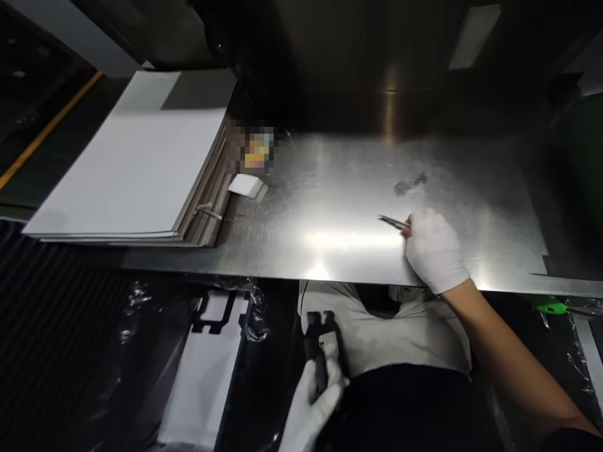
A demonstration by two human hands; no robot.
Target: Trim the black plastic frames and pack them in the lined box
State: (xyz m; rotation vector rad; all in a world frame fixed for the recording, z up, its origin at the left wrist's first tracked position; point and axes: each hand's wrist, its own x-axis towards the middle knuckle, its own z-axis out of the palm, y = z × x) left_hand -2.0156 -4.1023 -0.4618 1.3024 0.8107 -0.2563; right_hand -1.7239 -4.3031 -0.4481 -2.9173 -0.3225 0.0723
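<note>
My right hand, in a white glove with bare fingertips, is closed around a pair of slim metal tweezers. Their tips point left, just over the shiny metal tabletop. Lower down, in front of my lap, my gloved left hand grips a black plastic part. This part has two prongs at its upper end and a white label on its face. Its exact kind cannot be made out, and my fingers hide its lower end.
A tall stack of white boards stands at the left of the tabletop. Beside it lies a small white block. A dark smudge marks the metal. Below the table edge, a white panel with black cutouts lies at the left, near clear plastic film.
</note>
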